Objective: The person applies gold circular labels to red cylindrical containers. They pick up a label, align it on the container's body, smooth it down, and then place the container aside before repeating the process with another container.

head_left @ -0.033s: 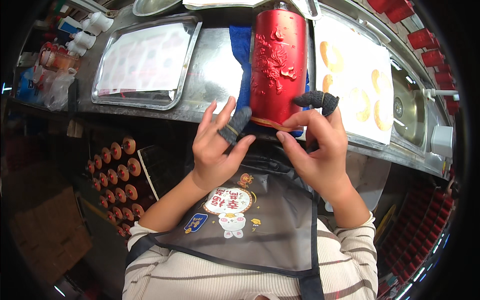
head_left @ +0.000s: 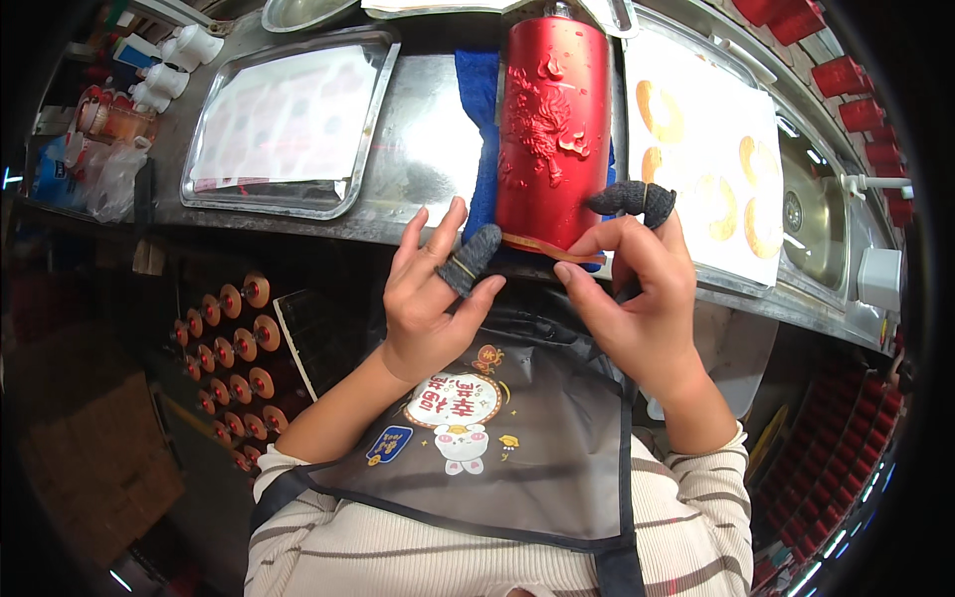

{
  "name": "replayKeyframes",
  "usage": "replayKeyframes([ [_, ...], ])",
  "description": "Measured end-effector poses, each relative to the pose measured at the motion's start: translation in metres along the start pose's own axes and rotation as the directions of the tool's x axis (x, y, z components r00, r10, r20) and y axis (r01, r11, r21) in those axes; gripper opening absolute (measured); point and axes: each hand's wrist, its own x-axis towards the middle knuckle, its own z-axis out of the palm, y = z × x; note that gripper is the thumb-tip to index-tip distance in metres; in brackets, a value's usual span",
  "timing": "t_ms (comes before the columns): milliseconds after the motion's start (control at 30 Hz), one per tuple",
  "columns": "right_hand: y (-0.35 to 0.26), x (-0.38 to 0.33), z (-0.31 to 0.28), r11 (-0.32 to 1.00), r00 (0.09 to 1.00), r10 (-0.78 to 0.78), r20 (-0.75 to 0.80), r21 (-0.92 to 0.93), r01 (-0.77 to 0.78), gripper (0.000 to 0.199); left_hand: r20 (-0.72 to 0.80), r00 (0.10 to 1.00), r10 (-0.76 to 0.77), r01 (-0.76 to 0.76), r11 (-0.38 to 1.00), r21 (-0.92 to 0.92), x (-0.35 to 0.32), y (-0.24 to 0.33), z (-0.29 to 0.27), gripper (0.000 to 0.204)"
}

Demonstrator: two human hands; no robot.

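Note:
A glossy red bottle (head_left: 552, 139) with a raised relief on its side lies on a blue cloth (head_left: 479, 119), its base toward me. Along the base edge runs a thin orange-gold strip (head_left: 532, 244), peeling away at its right part. My right hand (head_left: 637, 289) pinches this strip between thumb and a bare finger; another finger wears a dark knit finger cover (head_left: 637, 202). Left of the base, my left hand (head_left: 428, 298) is open with fingers spread, holding nothing. One of its fingers has a similar dark cover (head_left: 470, 261), close to the bottle's lower left edge.
On the left of the metal counter (head_left: 413, 149) is a metal tray (head_left: 353, 194) with a white sheet. At right, white paper (head_left: 696, 149) carries several orange-gold curved pieces beside a sink (head_left: 811, 219). Racks of red bottles (head_left: 831, 488) stand lower right.
My right hand has drawn slightly right, and more of the strip stands off the base. My left covered finger has shifted a little down, away from the bottle.

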Motion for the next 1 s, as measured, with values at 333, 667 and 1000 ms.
replayKeyframes([
  [333, 0.008, -0.005, -0.014, 0.763, 0.840, 0.524, 0.143, 0.359, -0.537, 0.012, 0.146, 0.985, 0.093, -0.104, 0.992, 0.067, 0.011, 0.005, -0.002, 0.039],
  [667, 0.025, -0.012, -0.012, 0.771, 0.859, 0.498, 0.115, 0.394, -0.500, 0.014, 0.270, 0.935, 0.227, -0.286, 0.937, 0.202, 0.037, 0.020, -0.004, 0.040],
  [1000, 0.041, -0.018, -0.007, 0.708, 0.835, 0.537, 0.121, 0.473, -0.524, 0.011, 0.319, 0.874, 0.366, -0.451, 0.855, 0.257, 0.066, 0.039, 0.008, 0.025],
])
